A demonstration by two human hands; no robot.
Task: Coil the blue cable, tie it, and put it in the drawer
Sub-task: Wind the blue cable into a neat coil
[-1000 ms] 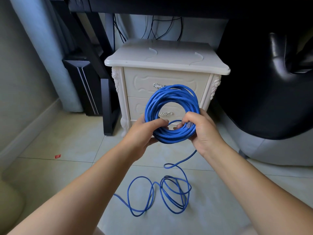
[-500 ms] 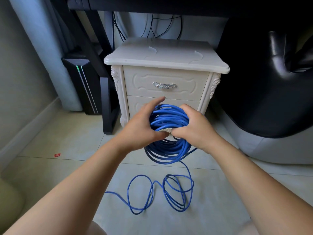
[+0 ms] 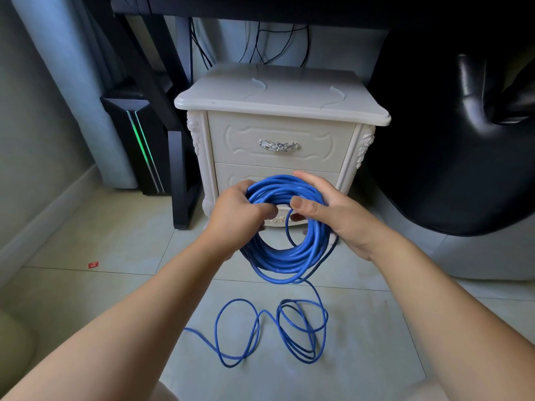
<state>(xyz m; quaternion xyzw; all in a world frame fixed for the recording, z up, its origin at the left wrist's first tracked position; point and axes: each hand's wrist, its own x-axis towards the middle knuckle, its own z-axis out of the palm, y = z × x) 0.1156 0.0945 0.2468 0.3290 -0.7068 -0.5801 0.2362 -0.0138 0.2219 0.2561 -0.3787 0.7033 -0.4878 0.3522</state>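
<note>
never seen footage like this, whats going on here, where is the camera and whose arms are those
No machine here: a person wears one wide-angle camera on the head, looking forward and down, so the two bare arms are their own. The view is taken from there. The left hand and right hand both grip a coil of blue cable in front of a white nightstand, whose top drawer is closed. The rest of the cable lies in loose loops on the tiled floor. A computer tower stands to the left.
</note>
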